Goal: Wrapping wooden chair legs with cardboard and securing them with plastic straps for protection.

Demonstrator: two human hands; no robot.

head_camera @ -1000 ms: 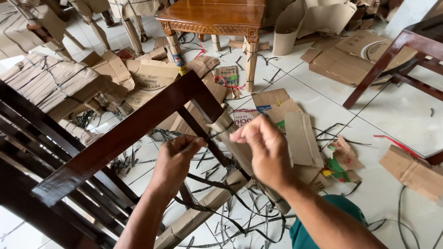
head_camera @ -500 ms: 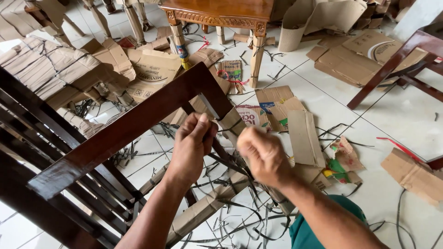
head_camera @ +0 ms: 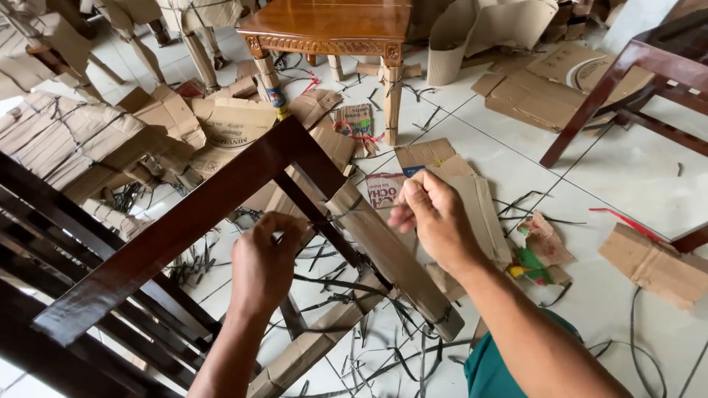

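A dark brown wooden chair frame (head_camera: 184, 221) lies tilted in front of me, one leg wrapped in brown cardboard (head_camera: 391, 258) bound with thin black straps. My left hand (head_camera: 265, 265) is closed, pinching a black strap (head_camera: 324, 217) near a thin dark rail. Over the top of the wrapped leg my right hand (head_camera: 435, 217) hovers with fingers curled; whether it grips the strap's other end I cannot tell.
Torn cardboard pieces (head_camera: 236, 121) and cut black straps (head_camera: 398, 361) litter the white tiled floor. A light brown carved table (head_camera: 332, 26) stands behind. A reddish chair frame (head_camera: 627, 88) is at right, a cardboard-wrapped piece (head_camera: 66, 140) at left.
My left hand has dropped from the frame's corner down and left. My right hand has lifted and moved slightly right, above the wrapped leg. The view shifted a little.
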